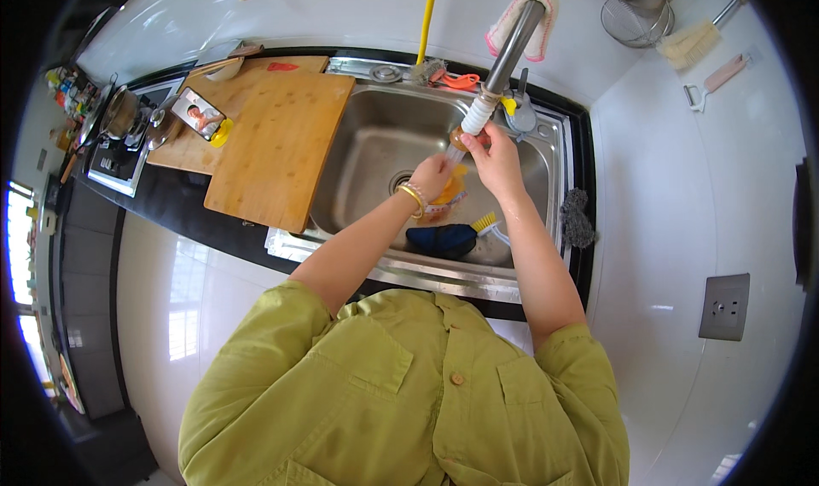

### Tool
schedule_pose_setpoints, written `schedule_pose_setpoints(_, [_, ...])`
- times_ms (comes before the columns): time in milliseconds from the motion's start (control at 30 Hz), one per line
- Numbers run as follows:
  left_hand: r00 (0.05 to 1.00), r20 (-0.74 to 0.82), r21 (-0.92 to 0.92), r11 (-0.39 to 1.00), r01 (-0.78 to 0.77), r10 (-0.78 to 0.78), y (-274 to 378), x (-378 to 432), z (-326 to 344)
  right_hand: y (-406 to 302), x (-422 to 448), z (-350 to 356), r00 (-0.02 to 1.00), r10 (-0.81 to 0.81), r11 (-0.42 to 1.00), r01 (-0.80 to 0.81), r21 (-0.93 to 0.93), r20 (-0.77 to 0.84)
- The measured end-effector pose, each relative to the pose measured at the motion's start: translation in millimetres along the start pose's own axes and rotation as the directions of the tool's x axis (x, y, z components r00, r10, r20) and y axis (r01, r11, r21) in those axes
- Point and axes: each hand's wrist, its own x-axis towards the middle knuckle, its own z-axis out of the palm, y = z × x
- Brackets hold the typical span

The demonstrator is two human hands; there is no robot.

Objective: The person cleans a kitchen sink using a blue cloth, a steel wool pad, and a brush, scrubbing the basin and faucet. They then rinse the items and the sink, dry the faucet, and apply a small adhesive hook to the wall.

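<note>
My right hand (498, 161) is at the faucet's white ribbed spout extension (478, 116), fingers and thumb closed around a rounded amber-brown piece (458, 139) at its lower end. Whether that piece belongs to the faucet is unclear. Water (453, 156) runs from there toward my left hand (430, 178), which is blurred, with its fingers curled at the stream. Anything inside those fingers is hidden. Below the hands, in the steel sink (368, 144), lies a yellow-orange item (453, 188) with a printed edge. Nearer me are a dark blue bundle (441, 240) and a yellow-bristled brush (484, 222).
Wooden cutting boards (281, 147) overlap the sink's left edge. A phone (199, 116) is propped on them, near a gas stove (121, 141). A dark scouring pad (578, 219) sits at the right rim. The metal faucet (516, 45) rises behind, with a cloth (544, 22) draped over it.
</note>
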Motion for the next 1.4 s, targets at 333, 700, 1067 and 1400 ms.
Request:
schedule_pose_setpoints(333, [0.998, -0.014, 0.220, 0.973, 0.067, -0.065, 18.5, 13.7, 7.6, -1.0, -8.6, -2.4, 0.997, 0.071, 0.997, -0.071, 0.003, 0.021])
schedule_pose_setpoints(700, [0.916, 0.392, -0.272, 0.962, 0.032, 0.081, -10.6, 19.2, -9.8, 72.0, -39.3, -24.3, 0.985, 0.173, 0.983, -0.171, -0.062, 0.030])
schedule_pose_setpoints(1067, [0.995, 0.054, -0.017, 0.997, 0.079, -0.078, -10.7, 12.2, 1.5, 135.2, -154.2, -63.9, 0.763, 0.597, 0.609, -0.230, -0.759, 0.248])
schedule_pose_setpoints(1400, [0.926, 0.243, 0.318, 0.878, -0.358, 0.290, 64.3, 21.2, 11.6, 72.6, -133.0, -80.1, 0.943, 0.291, 0.919, -0.229, -0.320, 0.161])
